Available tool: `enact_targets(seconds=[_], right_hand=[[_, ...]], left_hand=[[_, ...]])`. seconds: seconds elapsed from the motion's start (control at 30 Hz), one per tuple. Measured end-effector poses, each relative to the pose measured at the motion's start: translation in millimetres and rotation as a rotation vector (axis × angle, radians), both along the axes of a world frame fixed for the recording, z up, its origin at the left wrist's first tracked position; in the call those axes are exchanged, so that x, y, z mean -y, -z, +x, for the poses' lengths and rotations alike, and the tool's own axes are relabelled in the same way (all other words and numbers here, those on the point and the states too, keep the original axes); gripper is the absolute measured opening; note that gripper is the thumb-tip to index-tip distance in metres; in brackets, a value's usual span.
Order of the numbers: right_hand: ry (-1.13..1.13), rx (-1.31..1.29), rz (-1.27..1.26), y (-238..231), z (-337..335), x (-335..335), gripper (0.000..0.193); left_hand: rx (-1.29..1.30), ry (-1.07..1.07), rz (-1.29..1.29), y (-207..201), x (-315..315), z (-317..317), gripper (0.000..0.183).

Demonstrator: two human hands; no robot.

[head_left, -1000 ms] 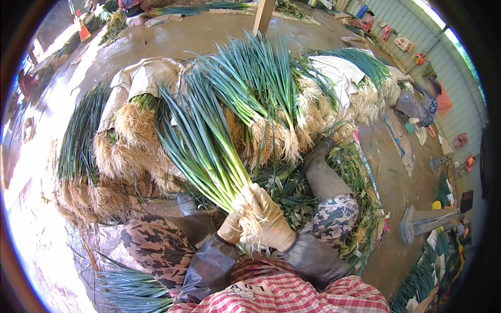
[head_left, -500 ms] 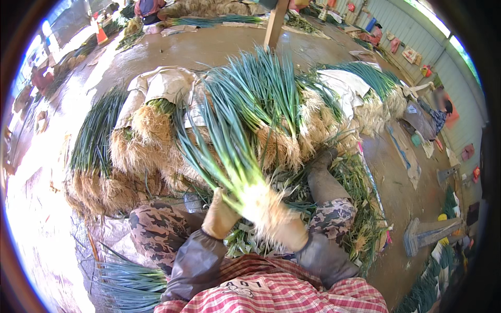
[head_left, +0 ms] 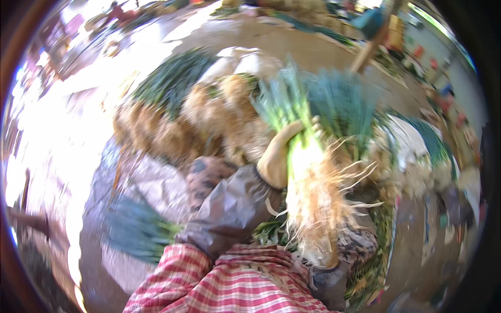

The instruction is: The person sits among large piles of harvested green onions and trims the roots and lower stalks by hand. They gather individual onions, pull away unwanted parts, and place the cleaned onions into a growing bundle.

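Observation:
A thick bunch of green onions (head_left: 308, 161) is held up in front of me, leaves pointing away and shaggy pale roots hanging toward me. My left hand (head_left: 279, 156), in a tan glove, wraps round the stalks just above the white part. Beneath the root end is my right hand (head_left: 324, 256), also gloved, mostly covered by roots; its fingers are hidden. Loose root strands fan out to the right. Behind the bunch stand more green onions (head_left: 342, 104), blurred, with their leaves upward.
Bundled onions with roots toward me (head_left: 224, 104) and a pile of green onions (head_left: 175, 78) lie ahead to the left. Another small bunch (head_left: 138, 227) rests on a pale sheet (head_left: 162, 182) at my left. Trimmed leaves (head_left: 383, 250) lie to my right. A post (head_left: 373, 49) rises beyond.
My view has swung left, shifting the scene rightward. The bunch now stands more upright; my left hand has moved up its stalks, while my right hand has dropped lower under the roots.

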State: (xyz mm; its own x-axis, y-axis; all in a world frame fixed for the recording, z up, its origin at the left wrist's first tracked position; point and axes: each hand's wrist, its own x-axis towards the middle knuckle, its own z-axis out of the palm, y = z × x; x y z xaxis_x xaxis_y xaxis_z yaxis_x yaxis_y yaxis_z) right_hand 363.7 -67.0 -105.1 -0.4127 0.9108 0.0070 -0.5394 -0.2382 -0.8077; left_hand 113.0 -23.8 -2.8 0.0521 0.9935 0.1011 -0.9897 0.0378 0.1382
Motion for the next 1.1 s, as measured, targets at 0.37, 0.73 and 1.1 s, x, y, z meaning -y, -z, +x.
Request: enact_targets(seconds=[0.37,0.73,1.1], right_hand=[[-0.165,-0.140,-0.250,8,34,-35,0.033],[-0.146,0.969,-0.203,56,-12,-18,0.037],[-0.408,0.973,-0.293,98,22,-31,0.038]], left_hand=[[-0.686,-0.562,0.045,-81,194,-206,0.037],[-0.501,-1.185,-0.786,236,379,-184,0.055],[0.081,-0.481,-1.165,459,417,-115,0.031]])
